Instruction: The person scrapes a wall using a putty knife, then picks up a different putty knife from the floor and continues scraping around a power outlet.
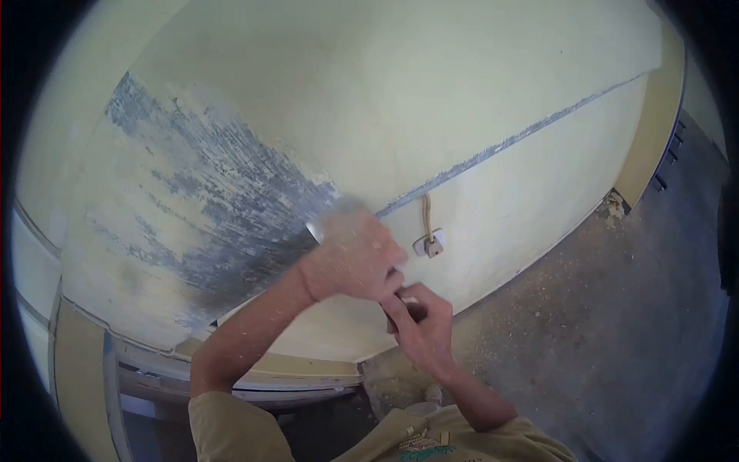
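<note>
A pale painted wall fills the view ahead, with a wide scraped patch showing grey-blue streaks under the paint. My left hand, smeared by motion, is closed over the front part of a scraper at the right edge of this patch. A bright sliver of the scraper's blade shows beside that hand, against the wall. Lower right, my right hand is wrapped round the scraper's handle end, close against my left hand. Most of the scraper is hidden by both hands.
A scraped grey strip runs up and right across the wall. A socket plate with a cord hangs just right of my hands. Paint flakes lie on the grey floor. A wooden frame stands at lower left.
</note>
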Demonstrator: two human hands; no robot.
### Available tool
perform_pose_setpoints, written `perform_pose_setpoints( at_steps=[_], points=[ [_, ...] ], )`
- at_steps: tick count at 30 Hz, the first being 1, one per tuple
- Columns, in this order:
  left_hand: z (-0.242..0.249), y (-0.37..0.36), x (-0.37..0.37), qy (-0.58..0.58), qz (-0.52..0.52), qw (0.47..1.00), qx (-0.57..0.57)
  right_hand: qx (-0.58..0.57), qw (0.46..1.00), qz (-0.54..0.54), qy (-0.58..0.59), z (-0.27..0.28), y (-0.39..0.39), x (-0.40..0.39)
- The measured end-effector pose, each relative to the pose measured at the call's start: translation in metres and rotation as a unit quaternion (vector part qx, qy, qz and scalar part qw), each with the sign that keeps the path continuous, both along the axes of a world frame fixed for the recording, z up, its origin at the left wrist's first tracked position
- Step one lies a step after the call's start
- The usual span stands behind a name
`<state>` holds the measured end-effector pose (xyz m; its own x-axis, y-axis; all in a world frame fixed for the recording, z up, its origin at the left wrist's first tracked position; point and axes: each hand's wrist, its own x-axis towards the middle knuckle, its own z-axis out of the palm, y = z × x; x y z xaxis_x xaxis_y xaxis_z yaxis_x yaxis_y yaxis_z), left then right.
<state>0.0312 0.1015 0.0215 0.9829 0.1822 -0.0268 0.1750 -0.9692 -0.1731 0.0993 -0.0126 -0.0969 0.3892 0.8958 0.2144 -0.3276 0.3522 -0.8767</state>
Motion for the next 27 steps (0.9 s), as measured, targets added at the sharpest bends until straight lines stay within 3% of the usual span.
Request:
perform_pose_setpoints(
  at_steps=[1,4,6,9,15,27],
  points=[
    [0.016,0.000,0.000,-0.038,0.001,0.999,0.028,0.056,0.998,-0.014,-0.012,0.004,0.000,-0.004],
    [0.011,0.004,-0.005,-0.093,-0.022,0.994,0.048,0.003,0.999,0.023,0.035,0.016,-0.009,-0.006],
    [0.003,-0.005,-0.004,-0.002,-0.020,1.000,0.010,-0.014,0.999,0.033,0.039,0.011,-0.015,-0.010],
    [0.017,-0.004,-0.003,0.047,0.029,0.998,-0.022,-0.053,0.995,0.044,0.066,0.018,-0.019,-0.011],
    [0.013,-0.002,0.000,-0.012,0.007,1.000,-0.018,-0.050,0.997,0.048,0.040,0.015,-0.016,0.000],
    [-0.004,-0.005,0.000,0.005,0.012,1.000,0.014,-0.017,0.999,0.019,0.045,-0.003,-0.009,-0.009]
  ],
)
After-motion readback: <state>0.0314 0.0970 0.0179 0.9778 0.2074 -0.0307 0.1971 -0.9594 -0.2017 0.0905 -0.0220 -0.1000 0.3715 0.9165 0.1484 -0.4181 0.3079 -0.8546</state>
